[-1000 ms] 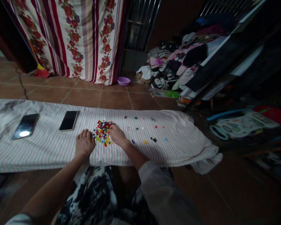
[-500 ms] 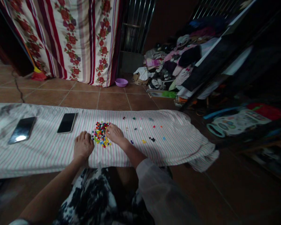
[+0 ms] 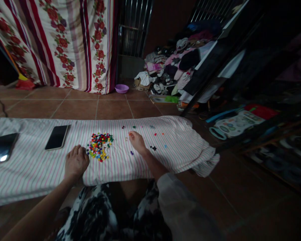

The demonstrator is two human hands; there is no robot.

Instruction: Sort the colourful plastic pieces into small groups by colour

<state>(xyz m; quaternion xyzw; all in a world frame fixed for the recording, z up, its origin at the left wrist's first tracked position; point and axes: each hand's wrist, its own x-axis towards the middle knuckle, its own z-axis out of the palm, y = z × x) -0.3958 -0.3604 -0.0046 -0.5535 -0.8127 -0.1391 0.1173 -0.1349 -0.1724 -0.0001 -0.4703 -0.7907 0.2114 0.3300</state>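
Head view: the left hand (image 3: 76, 163) lies open on the striped cloth (image 3: 120, 170), just beside the heap of small multicoloured pieces (image 3: 99, 147). The right hand (image 3: 137, 142) rests bunched, right of the heap and apart from it; whether it grasps a piece cannot be told.

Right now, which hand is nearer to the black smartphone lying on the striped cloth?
Left. The left hand sits below and to the right of the black smartphone, apart from it; the right hand is farther right, beyond the pile of small multicoloured pieces.
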